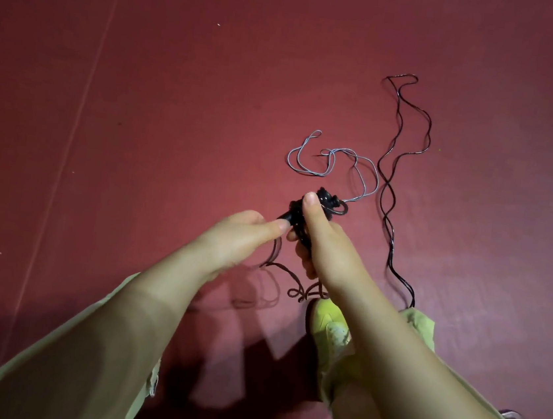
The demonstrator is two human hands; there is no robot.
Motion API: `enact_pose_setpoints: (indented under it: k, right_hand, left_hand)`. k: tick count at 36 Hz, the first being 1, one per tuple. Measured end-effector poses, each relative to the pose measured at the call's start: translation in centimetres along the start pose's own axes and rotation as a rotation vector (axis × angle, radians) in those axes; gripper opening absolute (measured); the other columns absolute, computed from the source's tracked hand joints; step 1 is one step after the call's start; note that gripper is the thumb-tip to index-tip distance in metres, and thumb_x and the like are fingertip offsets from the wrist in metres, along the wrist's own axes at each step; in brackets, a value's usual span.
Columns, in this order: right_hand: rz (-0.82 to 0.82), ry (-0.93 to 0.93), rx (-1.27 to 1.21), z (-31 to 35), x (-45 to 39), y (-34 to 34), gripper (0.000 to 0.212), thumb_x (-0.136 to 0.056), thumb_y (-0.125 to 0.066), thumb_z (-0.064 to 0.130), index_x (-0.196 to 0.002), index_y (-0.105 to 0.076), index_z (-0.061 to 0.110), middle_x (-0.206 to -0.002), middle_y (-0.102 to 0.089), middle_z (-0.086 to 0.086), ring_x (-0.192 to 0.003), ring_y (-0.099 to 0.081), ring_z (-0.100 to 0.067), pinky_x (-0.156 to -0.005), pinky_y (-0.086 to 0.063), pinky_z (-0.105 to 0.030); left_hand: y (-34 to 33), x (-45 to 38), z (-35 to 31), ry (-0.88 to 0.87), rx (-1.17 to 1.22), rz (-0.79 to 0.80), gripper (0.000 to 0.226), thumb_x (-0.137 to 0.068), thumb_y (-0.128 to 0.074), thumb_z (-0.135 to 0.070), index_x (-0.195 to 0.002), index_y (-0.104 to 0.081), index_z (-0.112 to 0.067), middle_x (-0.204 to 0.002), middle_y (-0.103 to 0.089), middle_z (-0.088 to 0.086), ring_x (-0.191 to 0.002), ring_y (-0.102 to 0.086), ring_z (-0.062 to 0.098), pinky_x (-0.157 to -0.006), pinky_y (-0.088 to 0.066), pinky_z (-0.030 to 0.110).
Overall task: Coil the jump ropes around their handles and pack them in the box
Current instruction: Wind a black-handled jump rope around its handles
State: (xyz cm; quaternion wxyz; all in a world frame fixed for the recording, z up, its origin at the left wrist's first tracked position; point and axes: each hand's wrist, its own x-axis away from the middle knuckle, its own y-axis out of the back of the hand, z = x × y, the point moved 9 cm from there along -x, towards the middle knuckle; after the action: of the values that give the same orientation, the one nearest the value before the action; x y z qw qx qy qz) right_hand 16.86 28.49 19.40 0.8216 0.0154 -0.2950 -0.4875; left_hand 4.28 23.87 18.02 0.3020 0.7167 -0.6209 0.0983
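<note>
My right hand (320, 238) sits just right of the frame's centre, thumb laid flat along the black handles (309, 213) and the other fingers curled underneath, so the bundle is clamped and cannot spin while cord goes on. My left hand (237, 236), just left of centre, pinches between thumb and forefinger at the near end of that bundle, where black cord is already wrapped; I judge it is guiding a turn of cord and keeping tension on it. Which strand it actually pinches I cannot tell, since the fingertips cover it.

From the bundle, slack black cord (281, 278) droops into loops below the hands, lower centre, so there is winding left to do. A grey rope (335, 162) lies in loose curls just above the hands and seems to run into the far end of the bundle; whether it is caught there or merely passes behind, I cannot say. To the right, a second black rope (391, 174) runs doubled and wavy from the upper right down toward my knee.

The red floor (140, 125) fills the rest of the frame. My yellow-green trouser leg and a shoe (327, 322) sit at lower centre right, close under the slack loops, where the cord could snag as I pull. No box is in view.
</note>
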Motion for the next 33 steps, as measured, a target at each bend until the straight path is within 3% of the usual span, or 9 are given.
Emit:
enact_pose_setpoints:
  k: [5,8,11,13,16,19,23,27,33]
  right_hand:
    - [-0.073,0.042,-0.050,0.7,0.0,0.8,0.065,-0.089,-0.035,0.071,-0.045,-0.057,0.027,-0.049,-0.043,0.011,-0.048,-0.037,-0.011,-0.057,-0.029,-0.030]
    - [-0.090,0.081,-0.072,1.2,0.2,0.8,0.058,-0.083,-0.036,0.068,-0.048,-0.048,0.023,-0.047,-0.035,0.010,-0.044,-0.029,-0.010,-0.054,-0.025,-0.030]
    - [-0.094,0.076,-0.235,1.3,0.1,1.2,0.041,-0.072,-0.039,0.062,-0.068,-0.048,0.022,-0.050,-0.039,0.009,-0.048,-0.032,-0.011,-0.052,-0.028,-0.028]
    - [-0.032,0.075,-0.382,1.3,0.0,0.9,0.040,-0.067,-0.045,0.058,-0.074,-0.051,0.019,-0.063,-0.044,0.001,-0.050,-0.035,-0.010,-0.051,-0.030,-0.024]
    - [0.103,0.091,-0.520,1.5,0.3,-0.2,0.054,-0.058,-0.053,0.061,-0.082,-0.054,0.013,-0.080,-0.049,-0.016,-0.052,-0.047,-0.013,-0.047,-0.037,-0.022]
    - [0.196,0.158,-0.460,2.2,0.5,-0.9,0.057,-0.059,-0.049,0.066,-0.075,-0.054,0.011,-0.080,-0.046,-0.026,-0.056,-0.044,-0.027,-0.050,-0.031,-0.027]
    - [0.261,0.177,-0.266,2.3,0.3,-0.7,0.076,-0.061,-0.040,0.074,-0.083,-0.055,0.002,-0.055,-0.047,-0.006,-0.052,-0.040,-0.019,-0.052,-0.029,-0.030]
    - [0.301,0.150,0.003,1.3,0.2,-0.4,0.079,-0.074,-0.028,0.083,-0.068,-0.057,0.009,-0.062,-0.049,-0.010,-0.058,-0.043,-0.022,-0.063,-0.032,-0.040]
    - [0.193,0.102,0.222,0.2,0.3,1.0,0.064,-0.100,-0.023,0.054,-0.060,-0.055,0.016,-0.049,-0.047,0.006,-0.044,-0.042,-0.010,-0.053,-0.037,-0.025]
  left_hand:
    - [-0.2,0.4,-0.3,-0.046,0.121,0.019,0.026,-0.083,-0.069,-0.031,-0.074,-0.051,-0.015,-0.052,-0.044,-0.006,-0.046,-0.035,0.009,-0.047,-0.023,0.027]
    - [-0.8,0.9,-0.3,-0.024,0.215,0.133,0.031,-0.069,-0.075,-0.034,-0.075,-0.051,-0.015,-0.057,-0.050,0.000,-0.046,-0.040,0.010,-0.048,-0.027,0.025]
    - [-2.6,2.0,0.1,0.068,0.454,0.376,0.033,-0.063,-0.070,-0.042,-0.083,-0.063,-0.016,-0.074,-0.061,0.003,-0.064,-0.057,0.013,-0.072,-0.045,0.033]
    - [-4.0,3.1,-0.3,0.080,0.597,0.603,0.058,-0.054,-0.078,-0.061,-0.089,-0.073,-0.014,-0.086,-0.068,0.009,-0.078,-0.065,0.022,-0.082,-0.048,0.041]
    - [-5.9,5.0,-1.8,0.053,0.787,0.925,0.085,-0.062,-0.059,-0.080,-0.107,-0.071,-0.008,-0.094,-0.071,0.014,-0.088,-0.068,0.029,-0.086,-0.051,0.046]
    - [-6.9,6.1,-2.5,0.066,0.892,1.054,0.083,-0.077,-0.045,-0.076,-0.108,-0.068,-0.002,-0.081,-0.067,0.010,-0.076,-0.065,0.027,-0.083,-0.051,0.046]
    - [-6.8,5.2,-1.6,0.145,0.851,0.912,0.070,-0.081,-0.027,-0.070,-0.082,-0.068,-0.012,-0.059,-0.051,0.001,-0.053,-0.050,0.019,-0.064,-0.038,0.033]
    - [-5.9,3.9,-0.8,0.202,0.794,0.708,0.063,-0.082,-0.031,-0.064,-0.076,-0.065,-0.011,-0.063,-0.046,0.004,-0.048,-0.044,0.018,-0.051,-0.038,0.026]
    - [-4.1,2.0,1.0,0.132,0.434,0.386,0.065,-0.092,-0.026,-0.059,-0.071,-0.064,-0.012,-0.058,-0.050,0.007,-0.047,-0.044,0.021,-0.053,-0.031,0.029]
